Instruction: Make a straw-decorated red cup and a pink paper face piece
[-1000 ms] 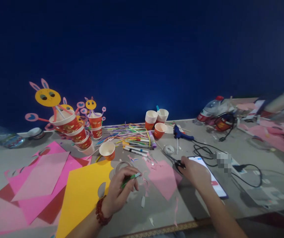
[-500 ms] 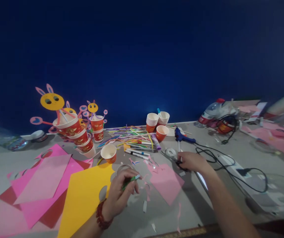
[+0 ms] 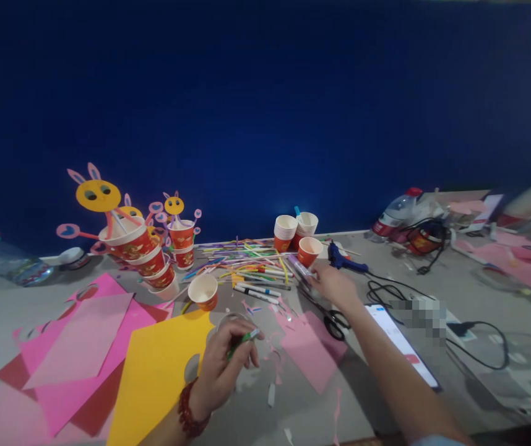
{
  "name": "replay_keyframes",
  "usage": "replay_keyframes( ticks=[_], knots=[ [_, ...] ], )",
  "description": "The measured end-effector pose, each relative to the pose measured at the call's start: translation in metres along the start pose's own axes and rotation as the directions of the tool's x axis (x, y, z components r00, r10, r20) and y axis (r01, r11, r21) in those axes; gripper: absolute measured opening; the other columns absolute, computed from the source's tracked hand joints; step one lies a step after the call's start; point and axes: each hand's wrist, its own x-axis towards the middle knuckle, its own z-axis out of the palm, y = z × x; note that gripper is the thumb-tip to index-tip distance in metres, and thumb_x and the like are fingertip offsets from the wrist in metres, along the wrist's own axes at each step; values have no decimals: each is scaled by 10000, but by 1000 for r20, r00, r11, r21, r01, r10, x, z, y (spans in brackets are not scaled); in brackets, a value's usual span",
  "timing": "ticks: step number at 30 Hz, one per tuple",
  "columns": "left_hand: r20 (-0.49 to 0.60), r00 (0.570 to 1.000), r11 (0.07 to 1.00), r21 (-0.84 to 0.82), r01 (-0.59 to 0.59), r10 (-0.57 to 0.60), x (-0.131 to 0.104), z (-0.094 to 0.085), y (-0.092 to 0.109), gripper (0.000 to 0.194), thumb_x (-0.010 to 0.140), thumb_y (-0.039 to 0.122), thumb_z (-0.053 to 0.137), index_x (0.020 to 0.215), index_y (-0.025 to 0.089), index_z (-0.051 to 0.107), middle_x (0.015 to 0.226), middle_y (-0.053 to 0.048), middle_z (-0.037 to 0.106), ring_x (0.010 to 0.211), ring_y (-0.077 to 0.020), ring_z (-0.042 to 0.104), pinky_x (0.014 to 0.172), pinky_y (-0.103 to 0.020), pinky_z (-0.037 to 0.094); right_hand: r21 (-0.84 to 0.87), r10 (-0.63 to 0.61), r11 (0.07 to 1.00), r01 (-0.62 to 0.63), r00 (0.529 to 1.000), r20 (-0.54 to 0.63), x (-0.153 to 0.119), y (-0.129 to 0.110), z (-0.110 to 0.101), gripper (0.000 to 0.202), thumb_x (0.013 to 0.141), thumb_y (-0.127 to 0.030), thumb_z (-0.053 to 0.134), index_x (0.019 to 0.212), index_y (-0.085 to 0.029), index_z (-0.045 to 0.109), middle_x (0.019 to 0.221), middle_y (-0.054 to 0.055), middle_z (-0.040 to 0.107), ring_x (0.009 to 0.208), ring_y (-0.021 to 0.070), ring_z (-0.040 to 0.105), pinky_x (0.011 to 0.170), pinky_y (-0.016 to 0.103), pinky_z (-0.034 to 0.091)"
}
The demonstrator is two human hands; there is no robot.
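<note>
In the head view my left hand (image 3: pixel 228 356), with a red bead bracelet at the wrist, is curled around a slim green pen-like stick (image 3: pixel 247 337) with a pale end. It hovers near the right edge of the yellow sheet (image 3: pixel 163 365). My right hand (image 3: pixel 333 285) reaches across to a purple tube (image 3: pixel 299 265), its fingers closed at the tube's near end. A red paper cup (image 3: pixel 309 253) stands just behind these fingers. Scissors with black handles (image 3: pixel 336 325) lie below my right hand, partly over a pink sheet (image 3: pixel 314 356).
Rabbit-faced figures on stacked cups (image 3: pixel 138 248) stand at the left. Straws (image 3: pixel 247 260) and markers (image 3: pixel 257 291) lie in the middle. A blue glue gun (image 3: pixel 346 260) with its black cable, a phone (image 3: pixel 400 344) and a plastic bottle (image 3: pixel 393 217) are at the right.
My right hand has left the scissors and moved up and left to the purple tube, which has shifted right. The phone shows more fully. My left hand keeps its place.
</note>
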Motion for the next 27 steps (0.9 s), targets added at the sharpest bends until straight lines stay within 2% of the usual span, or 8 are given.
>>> replay_keyframes(
  ticks=[3,7,10,13,16,21,27],
  knots=[
    [-5,1000,1000,6,6,-6,0,1,0,90,1026,232,488,1050,199,567,1082,-70,631,675,-96,655,584,-218,509,-44,31,998,-33,998,-48,16,-18,13,269,932,-324,571,1083,-118,657,1092,217,721,966,342,695,709,331,442],
    [-7,1000,1000,18,-5,5,0,0,1,97,1026,245,488,1045,194,568,1069,-69,627,670,-101,658,575,-216,510,-56,30,998,-34,997,-67,23,-23,20,215,907,-283,592,935,-91,684,950,233,738,901,348,711,703,343,440],
    [-3,1000,1000,10,-7,8,0,0,2,97,1027,244,487,1045,195,569,1070,-66,627,674,-98,659,579,-212,511,-27,15,999,-17,996,-88,18,-20,18,229,888,-342,619,905,-120,674,902,194,741,859,317,709,653,307,409],
    [-8,1000,1000,-1,-1,1,0,-1,1,103,1028,243,485,1043,194,574,1072,-67,624,672,-95,654,580,-211,509,39,5,999,-1,993,-116,6,-17,17,270,921,-419,571,903,-161,647,860,121,734,789,250,692,588,271,358],
    [-7,1000,1000,-18,7,-7,0,-1,-1,98,1027,237,490,1052,197,576,1075,-69,619,675,-92,652,582,-209,507,110,-10,994,25,991,-132,-8,-15,19,269,932,-436,558,882,-179,619,833,70,721,733,200,663,561,260,332],
    [11,1000,999,-37,-3,3,-1,1,-2,95,1031,225,480,1059,208,570,1083,-66,620,685,-91,652,588,-210,503,162,-73,982,98,986,-152,-19,-19,30,178,907,-347,600,848,-180,615,830,68,719,755,206,648,604,270,338],
    [-20,1000,998,-59,1,-2,-2,2,1,78,1025,230,501,1045,201,571,1069,-62,634,682,-94,658,590,-217,500,212,-93,968,130,980,-178,-3,-22,42,166,917,-324,597,911,-164,643,870,95,732,775,227,662,622,277,361]
  ],
)
